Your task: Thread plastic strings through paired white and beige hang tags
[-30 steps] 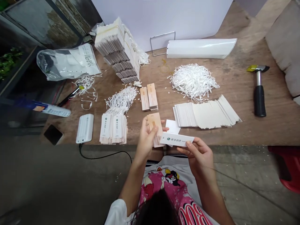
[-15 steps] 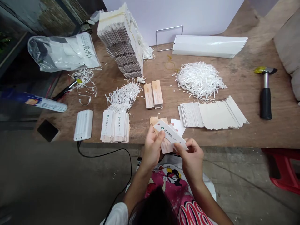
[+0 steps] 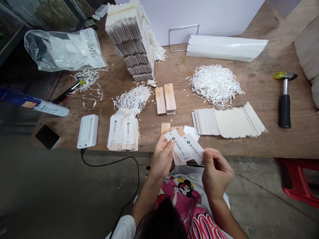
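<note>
My left hand [image 3: 163, 156] pinches white paper hang tags [image 3: 179, 146] with green logos, and a peach tag shows beneath them. Between the thumb and fingers of my right hand [image 3: 217, 169] is the lower end of another white tag [image 3: 193, 148], overlapping the left hand's tags. Just beyond the hands, tan tags [image 3: 165, 127] and a white card lie at the table edge. Two small peach tag stacks [image 3: 170, 98] sit farther back. To the left are white tags with strings attached [image 3: 115, 129], their strings [image 3: 132, 99] fanned out behind.
On the table [image 3: 254, 146] are a heap of white strings [image 3: 216, 84], a fanned row of cards [image 3: 231, 121], a hammer [image 3: 284, 99] and a tall banded card stack [image 3: 132, 39]. A power bank [image 3: 87, 131], phone [image 3: 48, 136] and plastic bag [image 3: 67, 49] are at left.
My right hand has moved right, and the white tags have fanned apart, so two printed faces now show side by side. The whole view has shifted slightly.
</note>
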`<state>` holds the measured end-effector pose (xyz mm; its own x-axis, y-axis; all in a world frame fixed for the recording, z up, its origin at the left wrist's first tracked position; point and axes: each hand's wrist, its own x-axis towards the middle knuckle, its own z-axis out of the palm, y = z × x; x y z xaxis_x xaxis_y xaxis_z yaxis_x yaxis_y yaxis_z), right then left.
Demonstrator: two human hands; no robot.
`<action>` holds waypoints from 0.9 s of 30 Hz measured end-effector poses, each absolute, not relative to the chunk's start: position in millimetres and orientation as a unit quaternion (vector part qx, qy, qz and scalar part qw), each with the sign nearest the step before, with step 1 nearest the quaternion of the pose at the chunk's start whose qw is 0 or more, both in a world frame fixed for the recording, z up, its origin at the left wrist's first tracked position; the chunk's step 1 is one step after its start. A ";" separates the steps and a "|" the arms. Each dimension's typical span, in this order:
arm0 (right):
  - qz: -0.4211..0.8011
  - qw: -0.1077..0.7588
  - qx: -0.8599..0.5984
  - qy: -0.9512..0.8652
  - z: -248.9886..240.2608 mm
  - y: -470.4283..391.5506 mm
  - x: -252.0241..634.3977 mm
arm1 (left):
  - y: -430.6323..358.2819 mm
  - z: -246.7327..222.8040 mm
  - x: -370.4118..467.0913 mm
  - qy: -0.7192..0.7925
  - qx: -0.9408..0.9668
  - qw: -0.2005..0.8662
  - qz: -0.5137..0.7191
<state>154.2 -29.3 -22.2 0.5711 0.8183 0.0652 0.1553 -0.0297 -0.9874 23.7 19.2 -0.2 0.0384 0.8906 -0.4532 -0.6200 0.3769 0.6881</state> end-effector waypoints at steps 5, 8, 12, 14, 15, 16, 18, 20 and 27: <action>0.236 0.609 -0.682 -0.330 -21.8 -25.9 143.4 | 15.0 0.0 27.6 0.414 0.154 0.717 0.540; 0.255 0.609 -0.674 -0.331 -20.0 -24.0 135.8 | 11.5 0.0 29.6 0.393 0.168 0.723 0.543; 0.375 0.587 -0.650 -0.305 -17.0 -25.0 137.7 | 7.8 -0.4 29.0 0.394 0.180 0.720 0.543; 0.470 0.559 -0.618 -0.289 -17.8 -25.3 145.5 | 6.5 -1.4 26.6 0.402 0.184 0.719 0.537; 0.518 0.542 -0.600 -0.282 -19.1 -25.1 150.4 | 5.9 -2.1 25.1 0.404 0.186 0.720 0.532; 0.557 0.523 -0.584 -0.274 -20.8 -24.4 155.4 | 5.2 -3.0 23.5 0.405 0.189 0.723 0.527; 0.594 0.501 -0.574 -0.259 -25.1 -22.5 164.2 | 4.1 -5.2 20.2 0.407 0.190 0.728 0.517; 0.575 0.502 -0.598 -0.245 -29.3 -20.3 170.0 | 3.7 -7.2 16.4 0.417 0.182 0.721 0.523; 0.372 0.450 -0.717 -0.381 -42.3 -15.4 166.7 | 5.3 -5.5 0.0 0.473 0.160 0.660 0.561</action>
